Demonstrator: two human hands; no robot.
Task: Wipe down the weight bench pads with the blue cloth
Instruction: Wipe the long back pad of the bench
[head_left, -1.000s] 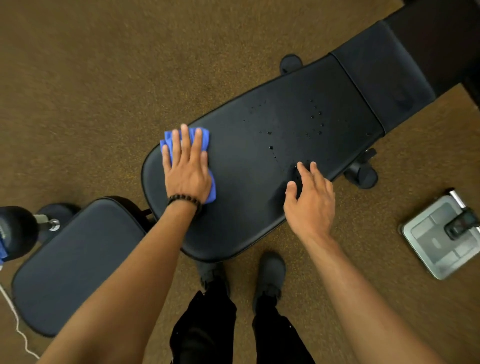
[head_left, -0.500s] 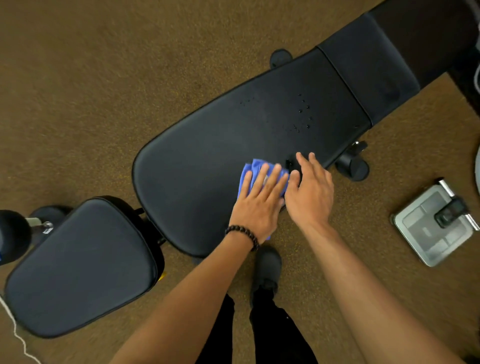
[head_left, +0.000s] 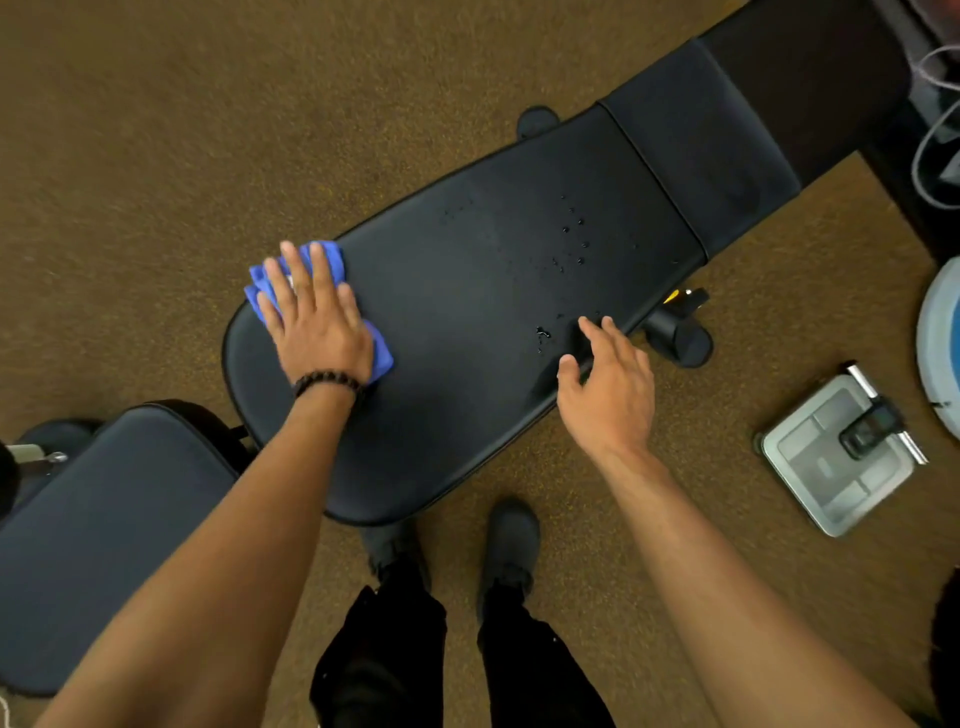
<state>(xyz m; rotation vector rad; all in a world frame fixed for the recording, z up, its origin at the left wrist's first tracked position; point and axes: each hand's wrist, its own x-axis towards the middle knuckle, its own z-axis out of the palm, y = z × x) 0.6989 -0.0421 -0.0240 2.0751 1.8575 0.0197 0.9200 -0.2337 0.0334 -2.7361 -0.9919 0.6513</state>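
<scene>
The long black back pad (head_left: 467, 312) of the weight bench runs from lower left to upper right, with water droplets (head_left: 574, 234) on its far half. My left hand (head_left: 317, 322) presses flat on the blue cloth (head_left: 332, 260) at the pad's far left edge; the cloth shows above my fingers and beside my wrist. My right hand (head_left: 605, 384) rests with spread fingers on the pad's near right edge and holds nothing. The smaller black seat pad (head_left: 93, 530) lies at lower left.
Brown carpet (head_left: 208, 130) surrounds the bench. A grey scale (head_left: 841, 457) lies on the floor at right, beside a round white-and-blue object (head_left: 943, 353). A black knob (head_left: 680, 338) sticks out under the bench. My shoes (head_left: 511, 540) stand just below the pad.
My left hand has swept the blue cloth from beside my right hand back to the pad's far left edge. My right hand has stayed at the near right edge.
</scene>
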